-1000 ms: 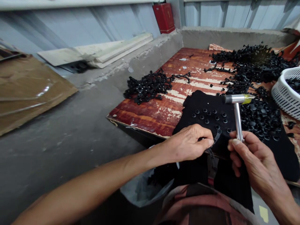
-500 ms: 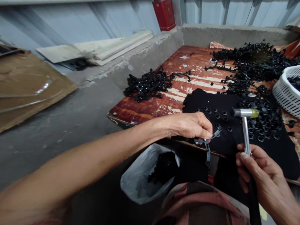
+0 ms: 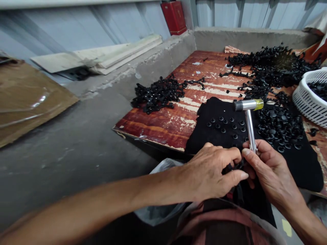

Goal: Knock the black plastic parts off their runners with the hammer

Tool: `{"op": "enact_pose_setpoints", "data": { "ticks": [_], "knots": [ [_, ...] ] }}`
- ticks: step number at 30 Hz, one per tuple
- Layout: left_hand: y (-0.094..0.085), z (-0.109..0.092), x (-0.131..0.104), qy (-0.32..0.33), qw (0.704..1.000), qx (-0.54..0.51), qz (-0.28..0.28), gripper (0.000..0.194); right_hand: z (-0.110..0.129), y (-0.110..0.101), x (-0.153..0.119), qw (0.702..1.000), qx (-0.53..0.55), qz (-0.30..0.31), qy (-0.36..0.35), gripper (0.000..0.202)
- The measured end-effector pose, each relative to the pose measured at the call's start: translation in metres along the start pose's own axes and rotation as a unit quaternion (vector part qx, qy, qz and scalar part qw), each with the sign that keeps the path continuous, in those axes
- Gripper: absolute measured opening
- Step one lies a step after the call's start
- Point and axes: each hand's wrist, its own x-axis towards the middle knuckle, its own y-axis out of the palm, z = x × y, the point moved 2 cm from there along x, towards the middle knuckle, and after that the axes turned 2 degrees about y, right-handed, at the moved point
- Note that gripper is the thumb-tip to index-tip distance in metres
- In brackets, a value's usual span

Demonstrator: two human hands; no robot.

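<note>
My right hand (image 3: pixel 273 173) is closed round a small hammer (image 3: pixel 250 127) with a silver shaft, a dark face and a yellow face, its head raised over the cloth. Close beside it, my left hand (image 3: pixel 217 166) has curled fingers round a dark part, mostly hidden by the fingers, at the front edge of the cloth. The black cloth (image 3: pixel 199 136) carries several small round black pieces (image 3: pixel 223 130) spaced apart. On its right side lies a dense heap of black round pieces (image 3: pixel 279 127).
A scratched red-brown board (image 3: pixel 158 131) bears one black pile (image 3: pixel 158 93) at left and a larger one (image 3: pixel 276 64) at the back right. A white basket (image 3: pixel 304 102) stands at right. Below my left forearm is a plastic bag (image 3: pixel 155 214).
My left hand has moved down and right, beside my right hand. The hammer and right hand have shifted up and left. The jointed dark strip has moved off the cloth, now mostly hidden.
</note>
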Motion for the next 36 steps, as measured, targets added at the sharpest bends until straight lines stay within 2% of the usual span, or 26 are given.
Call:
{"op": "enact_pose_setpoints", "data": {
  "ticks": [2,5,12,17,21,29,36],
  "knots": [
    [0.008,0.001,-0.005,0.001,0.999,0.034,-0.042,0.012,0.001,0.002,0.001,1.000,-0.004,-0.003,-0.010,0.033],
    [0.014,0.006,-0.006,0.013,0.994,0.082,-0.077,0.016,0.002,0.002,-0.001,1.000,-0.012,-0.002,-0.018,0.032],
    [0.001,0.027,-0.002,0.015,0.980,0.159,-0.120,0.025,-0.006,-0.020,-0.018,0.997,0.009,-0.075,-0.013,0.030],
    [0.001,0.032,0.001,0.042,0.975,0.191,-0.105,0.029,-0.021,-0.033,-0.028,0.995,0.032,-0.095,0.010,0.027],
    [0.001,0.031,0.004,0.037,0.979,0.181,-0.085,0.028,-0.029,-0.037,-0.032,0.994,0.042,-0.095,0.025,0.030],
    [-0.004,0.028,0.008,-0.004,0.984,0.169,-0.050,0.028,-0.027,-0.033,-0.035,0.993,0.050,-0.094,0.045,0.034],
    [-0.001,0.030,0.009,-0.001,0.984,0.168,-0.051,0.028,-0.029,-0.036,-0.036,0.994,0.040,-0.094,0.038,0.032]
  ]
}}
